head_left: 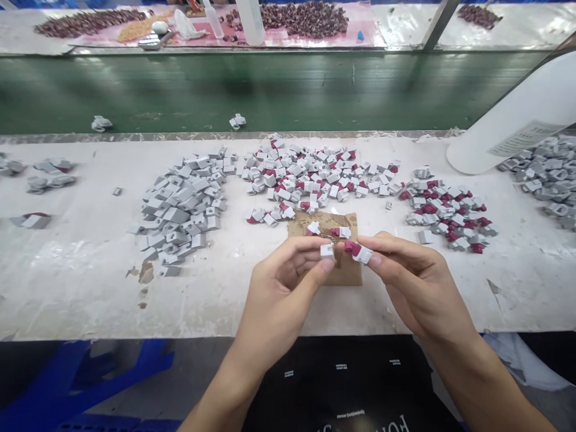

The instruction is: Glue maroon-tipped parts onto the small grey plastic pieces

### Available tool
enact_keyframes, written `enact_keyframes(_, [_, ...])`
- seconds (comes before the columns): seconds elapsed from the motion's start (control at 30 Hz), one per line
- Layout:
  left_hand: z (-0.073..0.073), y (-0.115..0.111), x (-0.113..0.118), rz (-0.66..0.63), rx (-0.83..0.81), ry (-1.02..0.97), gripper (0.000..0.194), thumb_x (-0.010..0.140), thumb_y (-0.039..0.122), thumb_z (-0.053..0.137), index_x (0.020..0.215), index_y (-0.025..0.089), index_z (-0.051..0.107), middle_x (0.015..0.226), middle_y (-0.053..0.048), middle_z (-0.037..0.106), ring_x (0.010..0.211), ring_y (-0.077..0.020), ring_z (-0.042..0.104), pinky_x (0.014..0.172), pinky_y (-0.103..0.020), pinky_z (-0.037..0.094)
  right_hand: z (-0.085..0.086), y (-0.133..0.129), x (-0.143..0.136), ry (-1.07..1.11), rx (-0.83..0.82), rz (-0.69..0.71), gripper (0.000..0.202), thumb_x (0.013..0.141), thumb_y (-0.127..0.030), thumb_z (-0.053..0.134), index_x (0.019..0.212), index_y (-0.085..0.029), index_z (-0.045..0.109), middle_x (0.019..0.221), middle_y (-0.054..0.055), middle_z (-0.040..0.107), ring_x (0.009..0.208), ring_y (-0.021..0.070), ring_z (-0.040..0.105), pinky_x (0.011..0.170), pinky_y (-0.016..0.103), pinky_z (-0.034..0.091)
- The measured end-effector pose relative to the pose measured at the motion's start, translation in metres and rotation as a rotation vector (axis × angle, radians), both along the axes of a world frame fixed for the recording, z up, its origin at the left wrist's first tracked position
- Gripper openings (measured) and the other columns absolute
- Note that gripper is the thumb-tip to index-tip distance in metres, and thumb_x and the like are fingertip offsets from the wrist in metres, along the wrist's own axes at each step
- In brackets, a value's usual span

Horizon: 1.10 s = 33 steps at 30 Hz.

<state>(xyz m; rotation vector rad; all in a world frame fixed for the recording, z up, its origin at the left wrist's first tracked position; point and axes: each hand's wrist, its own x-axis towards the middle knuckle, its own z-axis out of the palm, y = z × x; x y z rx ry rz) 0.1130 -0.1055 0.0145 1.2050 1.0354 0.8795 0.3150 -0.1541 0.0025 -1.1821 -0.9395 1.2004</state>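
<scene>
Between thumb and forefinger, my left hand [288,282] pinches a small light-grey plastic block [327,251]. A grey-and-maroon plastic piece [360,252] is gripped by the fingertips of my right hand [416,279]. The two pieces are close together but apart, above a brown cardboard square [348,276]. Two more grey-and-maroon pieces [341,232] lie on that cardboard, just beyond my fingers. Left of my hands is a heap of plain grey blocks [180,204]. Behind the cardboard spreads a pile of mixed grey-and-maroon pieces [306,174], with another maroon-and-grey pile [450,213] to the right.
A large white bottle [508,114] leans in at the right, by more grey parts [551,180]. A green conveyor belt [288,90] runs behind the white-covered table [90,288], carrying two small grey clusters. Dark brown parts [306,19] lie on the far bench.
</scene>
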Motion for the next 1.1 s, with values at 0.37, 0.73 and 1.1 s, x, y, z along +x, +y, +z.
enact_keyframes(0.37, [0.003, 0.0, 0.009, -0.064, -0.016, -0.064, 0.012, 0.105, 0.028, 0.084, 0.116, 0.028, 0.086, 0.116, -0.004, 0.091, 0.111, -0.024, 0.089, 0.101, -0.035, 0.074, -0.003, -0.002, 0.003, -0.043, 0.024, -0.006, 0.021, 0.107, -0.029, 0.085, 0.119, -0.042, 0.096, 0.105, 0.003, 0.086, 0.103, 0.0224, 0.081, 0.089, 0.036, 0.07])
enact_keyframes(0.73, [0.003, 0.008, -0.001, -0.2, 0.123, 0.105, 0.011, 0.106, 0.032, 0.081, 0.115, 0.033, 0.087, 0.119, -0.005, 0.088, 0.109, -0.0292, 0.087, 0.098, -0.045, 0.077, 0.013, 0.004, 0.011, -0.138, 0.068, 0.126, 0.025, 0.105, -0.02, 0.084, 0.117, -0.038, 0.096, 0.104, 0.003, 0.087, 0.098, 0.0214, 0.082, 0.088, 0.037, 0.069])
enact_keyframes(1.1, [0.037, 0.134, 0.031, -0.181, 0.486, 0.556, 0.01, 0.1, 0.03, 0.078, 0.108, 0.028, 0.082, 0.106, -0.006, 0.086, 0.098, -0.0284, 0.081, 0.091, -0.042, 0.068, 0.016, 0.055, 0.102, -1.018, 0.06, -0.336, 0.035, 0.103, -0.032, 0.075, 0.134, -0.025, 0.089, 0.128, 0.013, 0.085, 0.118, 0.0363, 0.078, 0.1, 0.056, 0.065])
